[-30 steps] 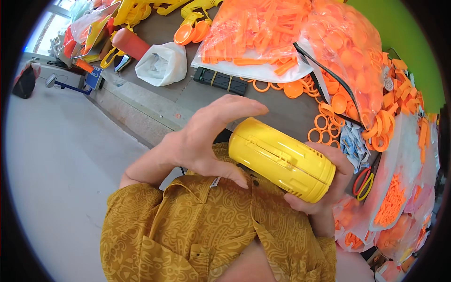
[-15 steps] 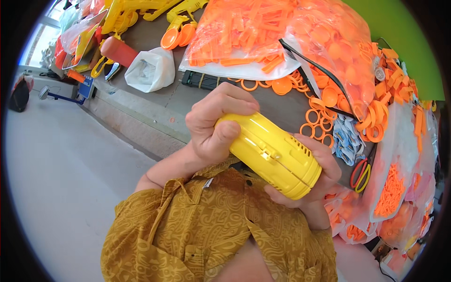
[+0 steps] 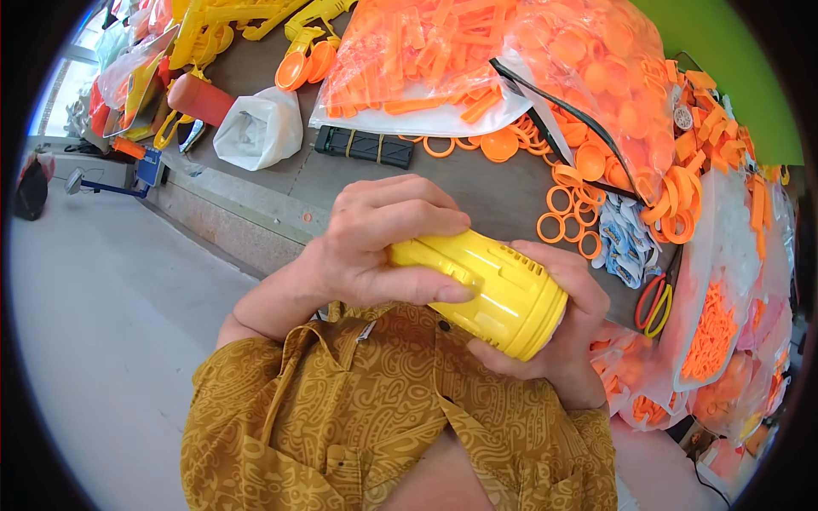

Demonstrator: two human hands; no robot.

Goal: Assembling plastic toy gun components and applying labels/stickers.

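Observation:
A glossy yellow plastic cylindrical housing (image 3: pixel 498 298), with slots and raised ribs, is held tilted in front of my chest between both hands. My left hand (image 3: pixel 383 234) wraps round its upper left end, the thumb lying along its side. Round the wider lower right end closes my right hand (image 3: pixel 575 311), its palm hidden behind the housing. Just beyond my hands, a dark block bound with bands (image 3: pixel 364 146) lies on the grey table (image 3: pixel 341 183).
Clear bags of orange parts (image 3: pixel 426 60) fill the back, with loose orange rings (image 3: pixel 558 213) before them. Blue-white packets (image 3: pixel 626 238) and red-yellow scissors (image 3: pixel 654 305) lie right. A white bag (image 3: pixel 260 132), pink cylinder (image 3: pixel 200 100) and yellow toy-gun parts (image 3: pixel 200 38) stand back left.
The yellow housing has been turned about its length, so its seam no longer shows and a ribbed side faces up. My left hand has slid further over it, thumb now stretched along it.

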